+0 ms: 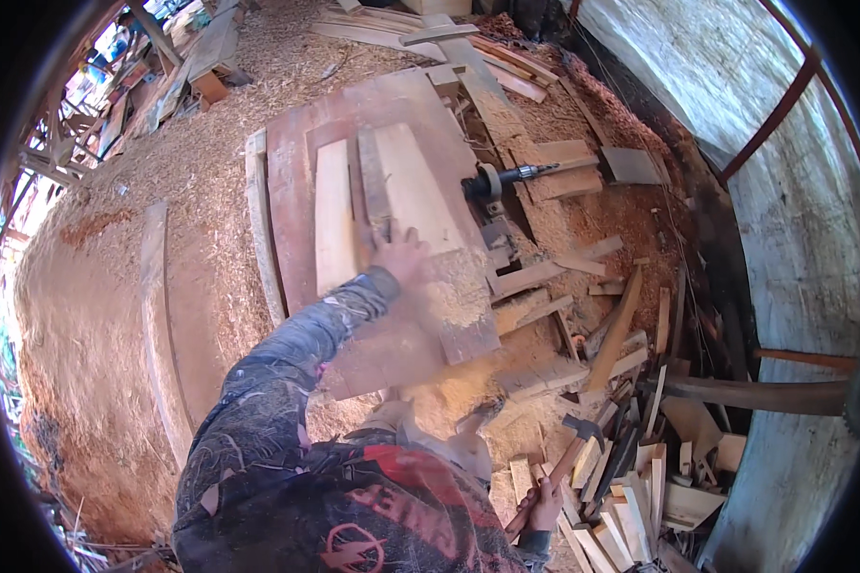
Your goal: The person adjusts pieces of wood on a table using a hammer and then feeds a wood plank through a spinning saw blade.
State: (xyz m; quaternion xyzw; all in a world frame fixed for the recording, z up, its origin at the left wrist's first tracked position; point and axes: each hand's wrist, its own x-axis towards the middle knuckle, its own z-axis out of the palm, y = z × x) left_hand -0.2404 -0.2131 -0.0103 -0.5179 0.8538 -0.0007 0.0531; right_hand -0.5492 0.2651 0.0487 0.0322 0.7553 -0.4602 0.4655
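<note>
Fingers spread, my left hand (401,253) reaches onto the pale wooden boards (416,201) lying on a reddish, sawdust-covered work surface (373,358). It touches the wood near a gap between two lighter pieces, the narrower (334,201) on the left. A thin haze of dust hangs over the lower part of the surface. At lower right, my right hand (543,501) grips a hammer (581,430) by its wooden handle, with the head up, above piled offcuts.
A machine shaft with a chuck (521,174) sticks out at the surface's right. Loose planks (420,33) lie at the back, offcuts (640,516) at lower right. A long board (162,325) lies on the dirt at left. A pale sheet wall (784,220) bounds the right side.
</note>
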